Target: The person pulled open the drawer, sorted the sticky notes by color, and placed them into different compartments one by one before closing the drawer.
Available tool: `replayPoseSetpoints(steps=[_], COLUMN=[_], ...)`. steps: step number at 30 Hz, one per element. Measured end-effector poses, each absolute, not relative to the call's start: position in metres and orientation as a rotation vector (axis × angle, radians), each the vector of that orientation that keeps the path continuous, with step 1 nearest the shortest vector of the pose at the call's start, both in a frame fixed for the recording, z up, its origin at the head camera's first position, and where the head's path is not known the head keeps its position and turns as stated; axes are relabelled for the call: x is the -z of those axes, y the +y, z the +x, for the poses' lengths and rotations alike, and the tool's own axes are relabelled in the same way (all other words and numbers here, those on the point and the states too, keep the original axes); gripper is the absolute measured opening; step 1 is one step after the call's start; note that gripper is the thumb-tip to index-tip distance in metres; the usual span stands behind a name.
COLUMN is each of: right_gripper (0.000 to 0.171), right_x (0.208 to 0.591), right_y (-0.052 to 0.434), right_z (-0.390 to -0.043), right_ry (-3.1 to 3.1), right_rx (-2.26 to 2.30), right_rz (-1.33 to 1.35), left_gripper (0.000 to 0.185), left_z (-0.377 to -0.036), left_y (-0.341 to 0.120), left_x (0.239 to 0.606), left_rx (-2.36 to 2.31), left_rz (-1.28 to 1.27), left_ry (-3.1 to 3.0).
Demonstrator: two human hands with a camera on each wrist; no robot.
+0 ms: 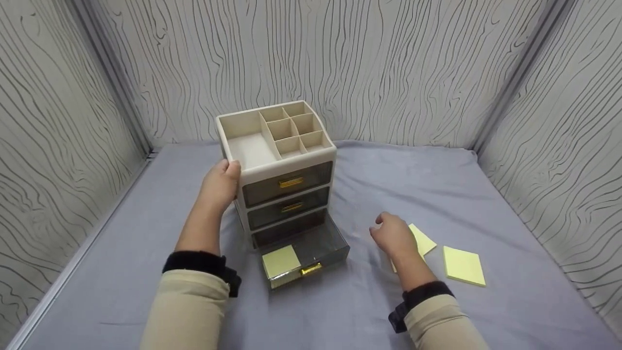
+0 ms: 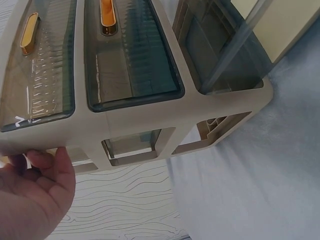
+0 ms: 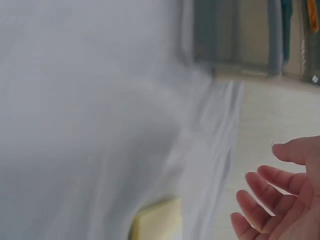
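Observation:
A cream desktop organizer (image 1: 287,164) with smoky, gold-handled drawers stands on the cloth. My left hand (image 1: 219,188) grips its upper left edge, thumb on the top rim. In the left wrist view, the fingers (image 2: 60,172) curl against the side frame. The bottom drawer (image 1: 330,239) is pulled out, with a yellow sticky-note pad (image 1: 281,261) in its left front corner. Right of the drawer, my right hand (image 1: 396,237) holds nothing, its fingers spread and loosely bent in the right wrist view. It partly hides yellow sticky notes (image 1: 423,240) behind it.
Another yellow sticky-note pad (image 1: 464,265) lies farther right on the grey cloth (image 1: 388,180). Divided compartments (image 1: 294,129) top the organizer. Wood-grain panels (image 1: 340,58) close off the back and both sides.

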State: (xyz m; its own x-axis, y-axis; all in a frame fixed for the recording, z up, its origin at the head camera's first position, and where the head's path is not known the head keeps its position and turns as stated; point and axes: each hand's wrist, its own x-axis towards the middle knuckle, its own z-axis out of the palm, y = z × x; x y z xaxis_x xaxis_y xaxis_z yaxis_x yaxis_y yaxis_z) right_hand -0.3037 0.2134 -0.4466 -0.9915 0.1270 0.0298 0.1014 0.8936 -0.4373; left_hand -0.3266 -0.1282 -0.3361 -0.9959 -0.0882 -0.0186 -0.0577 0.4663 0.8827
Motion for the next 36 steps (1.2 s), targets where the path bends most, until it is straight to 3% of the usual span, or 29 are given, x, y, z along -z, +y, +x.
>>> replayPoseSetpoints(steps=[19,36], right_gripper=[0.068,0.075], right_x=[0.476,0.487], right_y=[0.257,0.269], right_z=[-0.291,-0.295], right_ry=[-3.159,-3.147], right_rx=[-0.514,-0.503], right_rz=[-0.504,-0.479], left_gripper=[0.033,0.03], left_z=[-0.324,-0.325], left_y=[-0.127,-0.128], left_x=[0.333,0.335], left_rx=[1.663,1.602], left_rz=[0.15,0.143], left_ry=[-2.665,-2.672])
